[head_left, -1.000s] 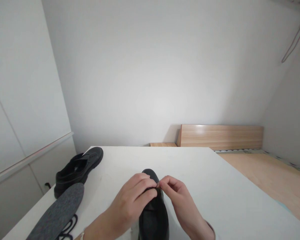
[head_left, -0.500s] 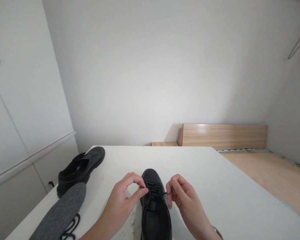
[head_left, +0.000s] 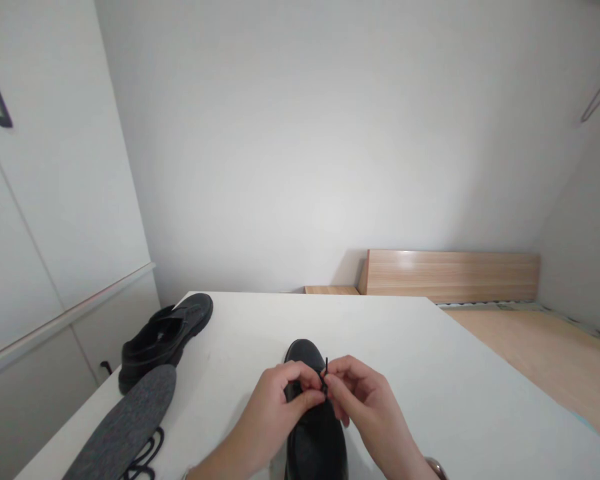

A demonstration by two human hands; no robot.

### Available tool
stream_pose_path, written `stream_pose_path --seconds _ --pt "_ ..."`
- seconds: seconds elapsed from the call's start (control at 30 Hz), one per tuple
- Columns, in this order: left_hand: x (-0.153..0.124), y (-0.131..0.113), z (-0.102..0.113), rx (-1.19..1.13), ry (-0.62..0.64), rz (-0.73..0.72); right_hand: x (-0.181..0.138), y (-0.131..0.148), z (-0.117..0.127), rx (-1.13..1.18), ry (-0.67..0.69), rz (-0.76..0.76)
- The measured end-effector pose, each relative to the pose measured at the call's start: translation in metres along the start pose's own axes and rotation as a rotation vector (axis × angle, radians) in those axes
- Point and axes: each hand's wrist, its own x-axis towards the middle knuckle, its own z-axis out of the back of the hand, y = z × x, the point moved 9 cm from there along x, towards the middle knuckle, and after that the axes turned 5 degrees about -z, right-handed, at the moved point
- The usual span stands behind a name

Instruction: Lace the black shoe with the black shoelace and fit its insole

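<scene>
A black shoe stands on the white table right in front of me, toe pointing away. My left hand and my right hand meet above its tongue, fingertips pinched together on a thin black shoelace; a short lace end sticks up between them. Both hands are closed on the lace. The rest of the lacing is hidden under my fingers.
A second black shoe lies at the table's left edge, with a grey insole and a loose black lace nearer me. White cabinets stand to the left; a wooden bed frame lies beyond the table.
Half a second ago my hands were apart, pulling the lace sideways across the shoe. They have come back together over the tongue, pinching the lace at one point.
</scene>
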Motion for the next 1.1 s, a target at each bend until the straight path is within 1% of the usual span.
stream_pose_path --seconds 0.1,0.17,0.27,0.33,0.4,0.5,0.57,0.63,0.73,0.77,0.83,0.97,1.03,1.1 --pt "0.002 0.002 -0.004 -0.060 0.004 0.037 -0.002 0.008 0.013 0.065 -0.123 0.074" --pt "0.004 0.000 -0.009 -0.058 0.033 0.031 -0.005 0.012 0.017 0.114 -0.160 0.120" --pt "0.006 -0.009 -0.017 0.114 0.073 -0.059 -0.008 0.014 0.010 0.137 -0.116 0.135" --pt "0.005 -0.015 -0.019 0.224 0.071 -0.120 -0.009 0.014 0.004 0.113 -0.076 0.125" --pt "0.003 -0.016 -0.018 0.213 0.062 -0.124 -0.009 0.015 0.001 0.055 -0.056 0.136" --pt "0.001 -0.013 -0.014 0.107 0.061 -0.073 -0.007 0.022 0.003 -0.081 -0.076 0.198" --pt "0.001 -0.015 -0.009 0.121 0.060 -0.095 -0.005 0.022 0.004 -0.168 -0.076 0.210" --pt "0.000 -0.024 -0.005 0.230 0.049 -0.218 -0.002 0.017 0.001 -0.250 -0.027 0.180" --pt "-0.007 -0.046 -0.008 0.491 0.012 -0.521 0.000 0.008 -0.003 -0.351 0.047 0.126" --pt "-0.011 -0.052 -0.010 0.576 -0.005 -0.610 0.000 0.006 -0.003 -0.363 0.056 0.113" --pt "-0.018 -0.060 -0.016 0.713 -0.044 -0.735 0.001 0.003 -0.003 -0.338 0.067 0.083" --pt "-0.028 -0.067 -0.026 0.827 -0.090 -0.877 0.008 -0.007 -0.002 -0.187 0.101 -0.037" --pt "-0.030 -0.066 -0.027 0.842 -0.103 -0.907 0.011 -0.010 -0.003 -0.153 0.124 -0.075" --pt "-0.030 -0.064 -0.024 0.857 -0.143 -0.906 0.012 -0.010 -0.003 -0.148 0.142 -0.078"
